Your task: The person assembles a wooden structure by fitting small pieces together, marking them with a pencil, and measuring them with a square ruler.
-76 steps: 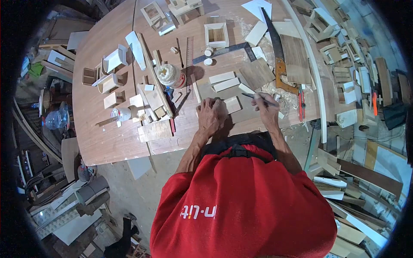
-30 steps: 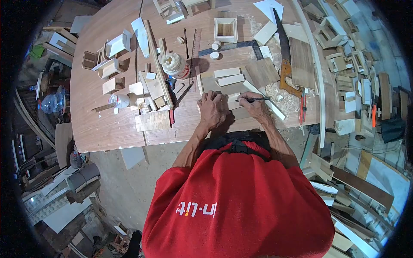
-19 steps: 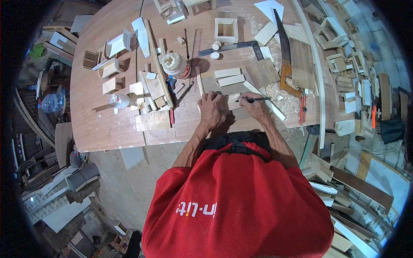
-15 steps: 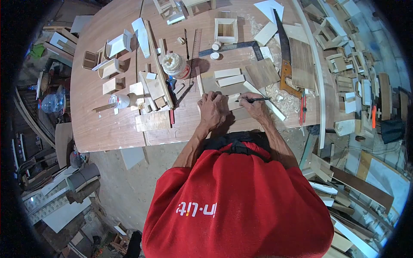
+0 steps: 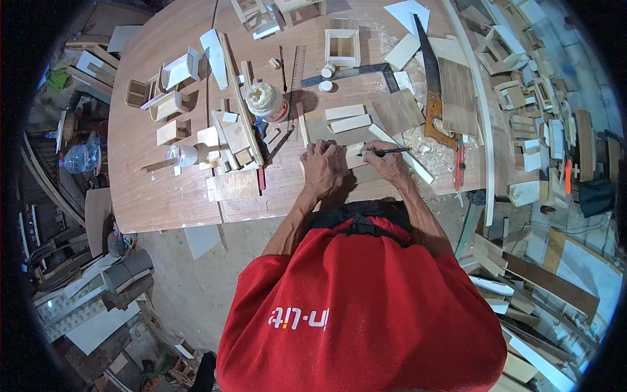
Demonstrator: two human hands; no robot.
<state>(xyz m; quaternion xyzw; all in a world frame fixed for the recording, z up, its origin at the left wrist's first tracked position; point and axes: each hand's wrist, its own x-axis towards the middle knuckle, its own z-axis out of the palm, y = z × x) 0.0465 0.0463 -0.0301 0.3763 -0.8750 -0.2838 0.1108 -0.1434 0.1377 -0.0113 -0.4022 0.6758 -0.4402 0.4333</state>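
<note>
My right hand [image 5: 388,163] is closed round a dark pen [image 5: 392,151], its tip at a small pale wood block [image 5: 354,155] near the table's front edge. My left hand [image 5: 323,166] presses on the left end of that block, fingers bent and together. Two pale wood strips [image 5: 349,123] lie just beyond my hands on a flat board. A long white-edged strip [image 5: 405,157] runs diagonally beside my right hand. Left of my left hand, a thin wooden strip [image 5: 302,124] stands along the board's edge.
A handsaw [image 5: 432,98] and red pliers-like tool [image 5: 460,163] lie right, by wood shavings. Beyond are a black square [image 5: 353,73] and a small wooden frame [image 5: 343,47]. An open jar [image 5: 264,101], a smaller jar [image 5: 183,155] and wooden pieces stand left on the table [image 5: 157,209].
</note>
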